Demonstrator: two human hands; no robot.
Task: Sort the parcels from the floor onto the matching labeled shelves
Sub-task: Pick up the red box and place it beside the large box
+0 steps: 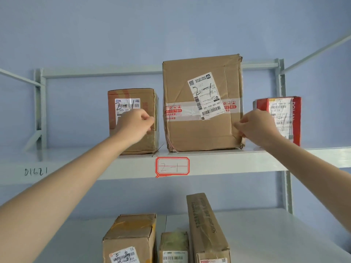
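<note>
A blue wall (171, 31) is behind a pale metal rack. The top shelf (218, 162) has a red-edged tag (172, 166) on its front lip that says 2-1. The big brown box (202, 105) stands on this shelf right above the tag, and its white paper label has 2-1 written on it. To its left, just beside it, stands a smaller brown box (133, 120) with the same number on its label. To the right, a bit apart, stands a red parcel (281, 118) with a white label. On the lower shelf (275, 240) there is a tall thin box (207, 228) that leans a little, a brown box with yellow tape (131, 238) and a small box (173, 247) between them. Both arms reach up. The left hand (135, 124) is in front of the smaller brown box with its fingers curled in, and it holds nothing that I can see. The right hand (256, 125) is at the right edge of the big brown box, with curled fingers touching the side near the bottom corner; I cannot tell if it grips the box.
</note>
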